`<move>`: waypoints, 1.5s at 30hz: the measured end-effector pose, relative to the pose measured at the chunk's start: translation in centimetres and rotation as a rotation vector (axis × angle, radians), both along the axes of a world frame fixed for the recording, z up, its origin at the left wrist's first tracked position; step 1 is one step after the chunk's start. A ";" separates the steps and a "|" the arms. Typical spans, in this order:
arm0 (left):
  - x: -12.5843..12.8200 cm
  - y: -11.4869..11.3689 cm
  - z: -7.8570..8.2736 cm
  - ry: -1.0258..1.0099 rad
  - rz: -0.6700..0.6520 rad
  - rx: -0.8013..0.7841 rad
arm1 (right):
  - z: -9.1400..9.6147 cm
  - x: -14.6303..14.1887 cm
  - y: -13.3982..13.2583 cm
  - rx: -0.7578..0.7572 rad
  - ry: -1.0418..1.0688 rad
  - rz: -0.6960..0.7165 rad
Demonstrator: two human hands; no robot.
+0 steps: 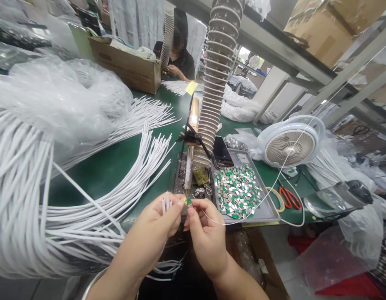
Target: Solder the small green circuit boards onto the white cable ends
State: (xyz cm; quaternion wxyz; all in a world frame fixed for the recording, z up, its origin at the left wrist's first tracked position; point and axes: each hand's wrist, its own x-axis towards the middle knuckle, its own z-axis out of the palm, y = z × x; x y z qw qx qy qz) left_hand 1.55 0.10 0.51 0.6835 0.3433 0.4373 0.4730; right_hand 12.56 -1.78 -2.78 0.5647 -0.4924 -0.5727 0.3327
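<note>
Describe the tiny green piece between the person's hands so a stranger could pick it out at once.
Start at the tall ribbed white column, then the metal tray of green-and-silver pieces at its foot. In front of the tray, the left hand and right hand meet. The tiny green piece sits between them, off the tray, just beside the white cable ends.
</note>
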 end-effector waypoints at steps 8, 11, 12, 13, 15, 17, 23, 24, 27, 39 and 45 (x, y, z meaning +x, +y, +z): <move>-0.3 -0.3 -0.3 -0.012 0.008 -0.001 | 0.2 0.0 0.0 0.002 -0.009 0.010; -0.3 -0.4 -0.3 -0.012 0.002 -0.024 | 0.1 0.0 -0.1 -0.013 -0.019 0.016; -0.3 -0.4 -0.4 -0.013 0.000 -0.028 | 0.1 0.0 -0.2 -0.017 -0.020 0.015; -0.3 -0.4 -0.5 -0.016 -0.002 -0.029 | 0.0 0.0 -0.2 -0.020 -0.021 0.014; -0.3 -0.4 -0.8 -0.023 -0.013 -0.031 | -0.1 0.0 -0.3 -0.023 -0.023 0.012; -0.4 -0.5 -1.2 -0.026 -0.023 -0.028 | -0.1 0.0 -0.3 -0.027 -0.026 0.013; -0.6 -0.9 -1.9 0.047 -0.065 0.025 | -0.3 0.3 -0.5 -0.049 -0.039 0.013; -0.7 -1.0 -1.9 0.073 -0.065 0.049 | -0.4 0.3 -0.5 -0.050 -0.042 0.009; -0.8 -1.1 -2.0 0.151 -0.056 0.109 | -0.7 0.3 -0.6 -0.030 -0.064 -0.012; -1.7 -1.2 -1.0 0.506 -0.179 0.319 | -0.1 1.6 0.0 0.421 -0.272 -0.061; -1.4 -1.2 -1.1 0.494 -0.195 0.310 | -0.3 1.7 0.0 0.422 -0.286 0.031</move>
